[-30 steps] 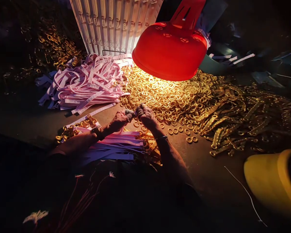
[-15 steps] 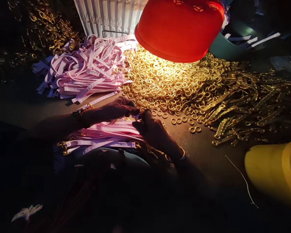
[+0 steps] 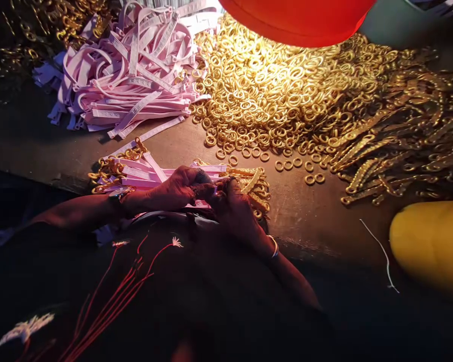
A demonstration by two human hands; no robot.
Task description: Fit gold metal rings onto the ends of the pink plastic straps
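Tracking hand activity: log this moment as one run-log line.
left hand: fingers closed, held item unclear | right hand: fingers closed, held item unclear | beneath: pink straps | beyond: loose gold rings

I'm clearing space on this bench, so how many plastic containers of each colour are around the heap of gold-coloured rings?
Red plastic basin: 1
Teal plastic basin: 1
Yellow plastic tub: 1
Total: 3

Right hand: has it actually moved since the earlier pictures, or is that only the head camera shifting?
Yes. Judged against the loose brass rings, the right hand has drawn back toward the person, from the edge of the rings to over the pink straps.
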